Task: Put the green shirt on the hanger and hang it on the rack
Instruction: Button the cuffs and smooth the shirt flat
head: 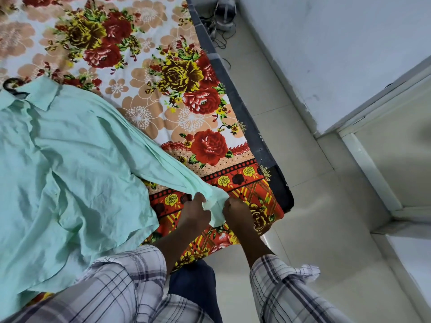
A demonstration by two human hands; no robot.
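A pale green shirt [70,159] lies spread on the bed, collar toward the upper left. A black hanger hook [10,83] pokes out at the collar; the hanger's body is hidden under the cloth. One sleeve stretches to the lower right, toward the bed's corner. My left hand [196,212] and my right hand [235,212] both pinch the cuff end of that sleeve [215,206], fists closed, close together. No rack is in view.
The bed carries a floral sheet [177,73] with a dark mattress edge [235,94]. To the right is pale tiled floor [303,217], a wall and a door frame [373,171]. A headset with cables [225,15] lies on the floor at the top.
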